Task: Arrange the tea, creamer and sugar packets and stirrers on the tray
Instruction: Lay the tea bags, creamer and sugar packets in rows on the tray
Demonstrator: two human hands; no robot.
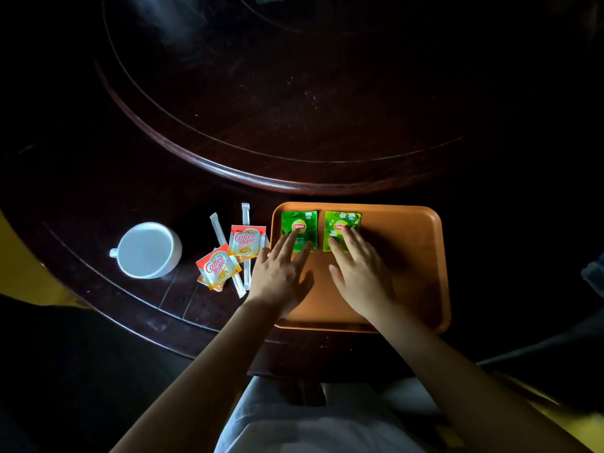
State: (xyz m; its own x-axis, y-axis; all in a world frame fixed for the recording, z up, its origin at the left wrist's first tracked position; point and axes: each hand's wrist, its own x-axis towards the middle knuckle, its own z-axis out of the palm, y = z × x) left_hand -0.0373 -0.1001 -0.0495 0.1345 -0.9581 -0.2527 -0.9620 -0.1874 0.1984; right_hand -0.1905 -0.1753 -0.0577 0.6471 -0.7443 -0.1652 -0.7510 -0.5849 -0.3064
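Two green Lipton tea packets lie side by side at the back left of the orange tray (408, 256). My left hand (281, 276) rests flat with fingertips on the left tea packet (302, 222). My right hand (359, 273) rests flat with fingertips on the right tea packet (340, 220). Neither hand grips anything. Left of the tray, on the dark table, lie two Coffee mate creamer packets, one upper (246, 240) and one lower (217, 266), on top of two white wrapped stirrers, one slanted (219, 230) and one upright (245, 212).
A white cup (147, 250) stands on the table left of the packets. A raised round turntable (294, 125) fills the table's centre behind the tray. The table's curved edge runs just below the tray, close to my lap.
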